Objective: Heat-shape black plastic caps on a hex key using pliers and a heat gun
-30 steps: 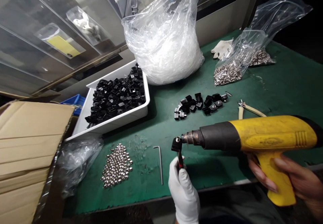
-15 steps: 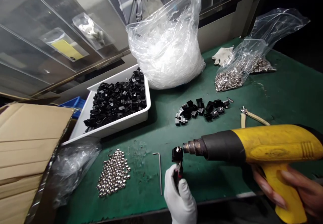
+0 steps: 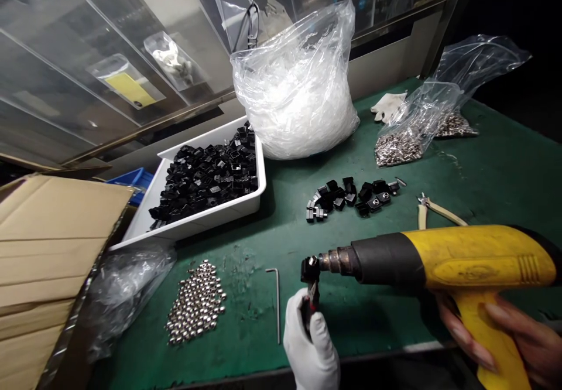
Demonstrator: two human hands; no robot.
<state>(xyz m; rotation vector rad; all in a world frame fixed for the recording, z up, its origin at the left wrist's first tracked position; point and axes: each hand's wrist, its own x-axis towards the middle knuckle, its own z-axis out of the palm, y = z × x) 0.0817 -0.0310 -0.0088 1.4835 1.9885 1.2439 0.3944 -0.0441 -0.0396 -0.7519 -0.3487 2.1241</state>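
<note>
- Black part (image 3: 309, 272): one, in the jaws of the pliers (image 3: 312, 305), above the near side of the green bench (image 3: 504, 161). A metal insert (image 3: 312, 260) shows at its top; whether fully seated, cannot be told.
- Left hand: gloved in white (image 3: 311, 349), fingers and thumb closed around the red-marked pliers, one pair.
- Heat gun (image 3: 465, 258): one, yellow, its nozzle (image 3: 340, 260) level and right beside the part; contact cannot be told.
- Right hand: bare (image 3: 527, 328), wrapped around the gun's grip.
- Progress, as judged: the held part is at the heating stage. In the small group (image 3: 332, 186) beyond, at least two parts show round metal inserts; the others' state is unclear. Many parts in the tray appear unworked.
- Counts, nearer: one hex key (image 3: 278, 308); one patch of inserts (image 3: 197, 302), dozens, too dense for an exact count; the small group, more than ten, overlapping.
- Counts, farther: one pair of cutters (image 3: 443, 211); one white tray (image 3: 262, 173) of black parts (image 3: 206, 173), beyond counting; one large clear bag (image 3: 298, 103); apparently two bags of metal pieces (image 3: 398, 147); one loose glove (image 3: 389, 108); one carton (image 3: 39, 249).
</note>
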